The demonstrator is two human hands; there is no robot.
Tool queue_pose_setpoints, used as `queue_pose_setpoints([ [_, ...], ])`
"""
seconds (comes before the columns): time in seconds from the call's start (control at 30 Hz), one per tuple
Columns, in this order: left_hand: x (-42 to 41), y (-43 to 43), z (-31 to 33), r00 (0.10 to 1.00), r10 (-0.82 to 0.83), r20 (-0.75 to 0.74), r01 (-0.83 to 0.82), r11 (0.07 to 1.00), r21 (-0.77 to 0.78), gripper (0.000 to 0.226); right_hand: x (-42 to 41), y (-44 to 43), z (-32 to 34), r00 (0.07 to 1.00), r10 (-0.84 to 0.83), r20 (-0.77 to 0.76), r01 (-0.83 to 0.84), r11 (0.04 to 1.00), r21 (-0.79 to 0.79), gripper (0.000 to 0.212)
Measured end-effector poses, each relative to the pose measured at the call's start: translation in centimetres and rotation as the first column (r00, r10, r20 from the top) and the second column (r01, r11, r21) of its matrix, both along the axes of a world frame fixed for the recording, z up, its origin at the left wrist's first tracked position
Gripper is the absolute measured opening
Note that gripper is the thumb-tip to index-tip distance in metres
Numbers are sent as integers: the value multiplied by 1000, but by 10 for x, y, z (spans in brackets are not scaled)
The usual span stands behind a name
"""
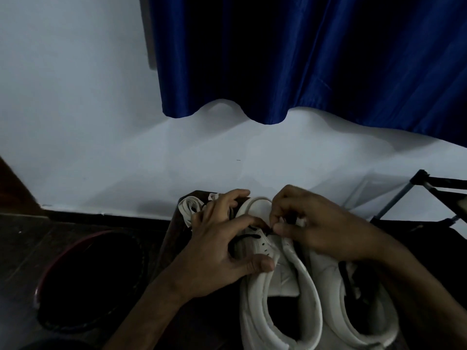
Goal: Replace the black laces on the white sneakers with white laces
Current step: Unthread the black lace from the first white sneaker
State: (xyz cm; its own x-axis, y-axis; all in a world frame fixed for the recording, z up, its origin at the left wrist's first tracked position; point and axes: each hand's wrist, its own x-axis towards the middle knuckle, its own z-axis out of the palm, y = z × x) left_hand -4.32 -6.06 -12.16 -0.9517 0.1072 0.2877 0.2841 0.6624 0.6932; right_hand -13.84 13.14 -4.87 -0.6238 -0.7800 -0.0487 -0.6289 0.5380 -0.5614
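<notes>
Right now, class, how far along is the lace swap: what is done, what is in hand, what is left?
Done: several eyelets on the near sneaker are bare. In hand: the right hand pinches the black lace while the left hand holds that sneaker. Left: the remaining black rows, the second sneaker, which seems still black-laced, and threading the white laces lying beyond the left hand.

At lower centre, the left sneaker (280, 311) and the right sneaker (371, 322) are white and dark inside. A black lace (249, 237) crosses the left one's row of small black eyelets. The loose laces (189, 208) above it are white. The surface (217, 314) is dark brown. At upper right hangs a glossy deep-blue curtain (303, 59), and the wall (75, 122) is pale bluish-white. At lower left, a black round bin (54, 258) has a red rim.
</notes>
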Motion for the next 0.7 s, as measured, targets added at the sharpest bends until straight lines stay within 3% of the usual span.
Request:
queue_pose_setpoints([
  [0.1,0,0,2,1000,5,-2,-6,999,-34,62,-8,20,18,988,-31,151,47,993,-105,8],
  [0.23,2,0,2,1000,0,15,0,1000,-13,61,-15,40,32,978,-38,207,48,998,-47,16],
  [0.37,1,-1,2,1000,13,22,-13,1000,1,62,-4,18,27,997,-77,-10,76,995,-61,15],
  [0.53,1,-1,0,1000,19,17,-19,1000,-9,65,14,-6,10,987,24,-157,14,972,235,11],
  [0.7,1,-1,1,1000,18,14,-17,1000,-17,63,18,-16,3,977,-19,-214,64,976,206,5],
])
